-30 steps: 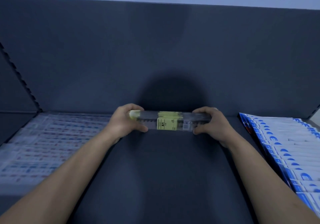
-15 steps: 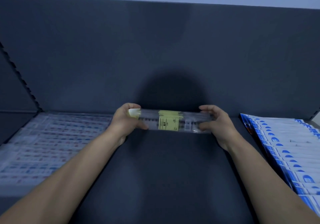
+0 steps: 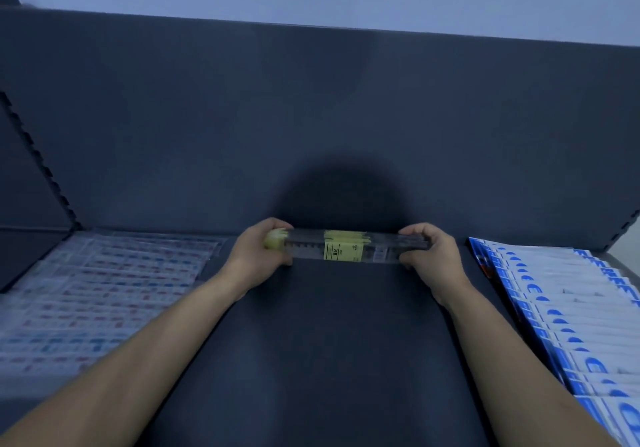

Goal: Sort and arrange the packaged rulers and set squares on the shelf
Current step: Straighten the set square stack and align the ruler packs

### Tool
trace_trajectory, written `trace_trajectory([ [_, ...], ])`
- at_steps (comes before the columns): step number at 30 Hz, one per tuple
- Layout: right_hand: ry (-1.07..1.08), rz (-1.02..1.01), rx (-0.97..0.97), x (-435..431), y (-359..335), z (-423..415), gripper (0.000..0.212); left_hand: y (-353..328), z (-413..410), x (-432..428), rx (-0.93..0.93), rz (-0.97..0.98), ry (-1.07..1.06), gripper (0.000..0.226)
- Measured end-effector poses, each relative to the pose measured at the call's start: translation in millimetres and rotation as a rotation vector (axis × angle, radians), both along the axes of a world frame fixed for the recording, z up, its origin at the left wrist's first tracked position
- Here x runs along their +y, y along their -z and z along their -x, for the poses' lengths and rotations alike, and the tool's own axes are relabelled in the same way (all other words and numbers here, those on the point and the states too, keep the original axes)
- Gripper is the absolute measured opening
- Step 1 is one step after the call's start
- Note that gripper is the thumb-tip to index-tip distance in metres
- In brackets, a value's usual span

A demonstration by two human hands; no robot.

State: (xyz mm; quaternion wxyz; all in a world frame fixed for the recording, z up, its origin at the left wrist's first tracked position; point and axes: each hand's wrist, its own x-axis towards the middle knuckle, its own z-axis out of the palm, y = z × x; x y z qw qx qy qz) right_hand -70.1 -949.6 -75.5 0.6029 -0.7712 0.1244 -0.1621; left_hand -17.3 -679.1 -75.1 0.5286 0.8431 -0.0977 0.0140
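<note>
The ruler bundle [image 3: 346, 251] is a long, clear-wrapped stack of rulers with a yellow label band round its middle and a yellow tab at its left end. It lies crosswise near the back edge of the shelf [image 3: 329, 360], about midway between the left and right sides and just in front of the back panel [image 3: 311, 117]. Whether its lower edge rests on the shelf or hangs just above it cannot be told.

The left grip [image 3: 256, 254] is curled round the left end, fingers over the top and thumb on the near face. The right grip [image 3: 433, 252] wraps the right end in the same way. Both are closed on the bundle.

The bundle looks light and stiff along its length, since it spans from one grip to the other without sagging. The glossy film is probably slippery, and single rulers might slide out endways if only one end is squeezed. A hold at both ends therefore seems sound. For one hand alone, the yellow band in the middle is likely the balance point. Thin plastic rulers may crack if bent, so the bundle is best kept level and set down flat.

A pile of clear packs [image 3: 104, 291] with red and blue print lies flat by the back-left corner. A row of blue-and-white packs [image 3: 571, 308] overlaps along the right edge. The bundle is well apart from both.
</note>
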Motion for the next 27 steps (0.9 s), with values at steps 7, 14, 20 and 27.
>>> trace_trajectory([
  [7, 0.036, 0.086, -0.016, 1.6, -9.3, 6.9, 0.043, -12.5, 10.2, -11.0, -0.036, 0.096, -0.013, 0.037],
  [14, 0.034, -0.007, -0.024, -3.8, -2.5, 13.1, 0.042, -13.3, 10.8, -29.0, 0.122, 0.258, -0.117, 0.031],
  [20, -0.015, -0.127, -0.007, -4.8, -3.9, 12.1, 0.036, -17.6, 14.0, -35.8, 0.292, 0.676, -0.209, 0.029],
  [27, -0.145, 0.065, -0.002, -14.9, -3.5, 14.2, 0.049, -6.4, 6.3, -12.7, 0.189, 0.233, 0.094, 0.046],
])
